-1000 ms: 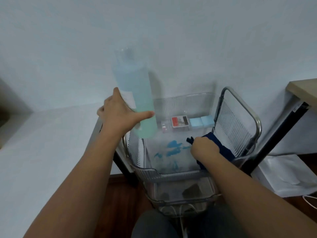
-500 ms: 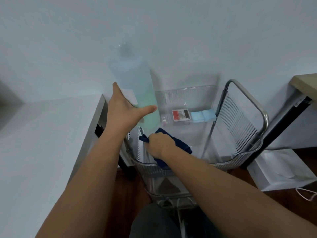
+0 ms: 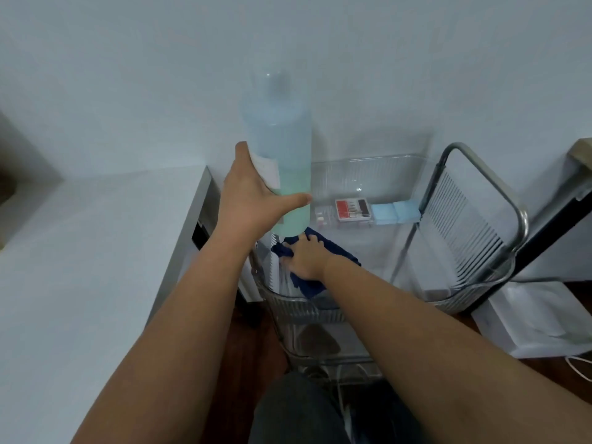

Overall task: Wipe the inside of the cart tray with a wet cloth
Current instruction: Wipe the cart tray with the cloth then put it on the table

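The bottle (image 3: 282, 149) is tall and see-through, with light blue-green water inside and a white sticker on its side. It stands straight up in the air, held low down by the left hand (image 3: 253, 200). The cloth (image 3: 336, 251) is dark blue and bunched up. It lies in the clear tray (image 3: 368, 158), right under the bottle, and the right hand (image 3: 304, 256) presses on it.

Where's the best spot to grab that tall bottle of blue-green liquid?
Probably grip the bottle low on its round body, coming from the left as the left hand does: it is upright and looks too wide for a fingertip pinch.
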Motion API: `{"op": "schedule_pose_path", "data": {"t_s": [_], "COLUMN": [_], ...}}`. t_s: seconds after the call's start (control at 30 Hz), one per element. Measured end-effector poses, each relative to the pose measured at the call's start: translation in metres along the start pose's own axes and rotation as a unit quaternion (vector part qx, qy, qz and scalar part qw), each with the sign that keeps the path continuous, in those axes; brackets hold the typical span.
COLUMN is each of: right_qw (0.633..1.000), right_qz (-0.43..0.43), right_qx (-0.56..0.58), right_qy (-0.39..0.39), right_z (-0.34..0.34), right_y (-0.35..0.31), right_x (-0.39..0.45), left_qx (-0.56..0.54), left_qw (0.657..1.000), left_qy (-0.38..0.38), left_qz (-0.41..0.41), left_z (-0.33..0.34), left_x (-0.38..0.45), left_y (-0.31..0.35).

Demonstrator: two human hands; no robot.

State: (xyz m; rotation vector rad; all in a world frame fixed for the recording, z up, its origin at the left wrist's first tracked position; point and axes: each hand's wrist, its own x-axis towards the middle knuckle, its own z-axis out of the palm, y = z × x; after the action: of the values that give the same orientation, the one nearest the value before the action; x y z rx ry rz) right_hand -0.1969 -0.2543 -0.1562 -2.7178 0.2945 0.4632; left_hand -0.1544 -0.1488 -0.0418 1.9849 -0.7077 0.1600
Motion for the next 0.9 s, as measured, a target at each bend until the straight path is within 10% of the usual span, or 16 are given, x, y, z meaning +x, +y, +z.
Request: {"op": "schedule_pose_path", "data": {"t_s": [0.37, 0.9], "right_qw": [0.979, 0.972], "right_qz": [-0.039, 0.045], "right_qx": [0.045, 0.208], "right_qy": [-0.195, -0.098], "right_z": [-0.008, -0.016], "right_y": [0.042, 0.062], "right_x": [-0.059, -0.106], "left_qx": [0.135, 0.405], "left_qw": [0.985, 0.89], "left_qy": [-0.062, -0.112], "left_qz": [-0.091, -0.177], "left_z": [-0.003, 0.035], "left_x": [0.003, 0.03], "left_y": [0.006, 0.026]}}
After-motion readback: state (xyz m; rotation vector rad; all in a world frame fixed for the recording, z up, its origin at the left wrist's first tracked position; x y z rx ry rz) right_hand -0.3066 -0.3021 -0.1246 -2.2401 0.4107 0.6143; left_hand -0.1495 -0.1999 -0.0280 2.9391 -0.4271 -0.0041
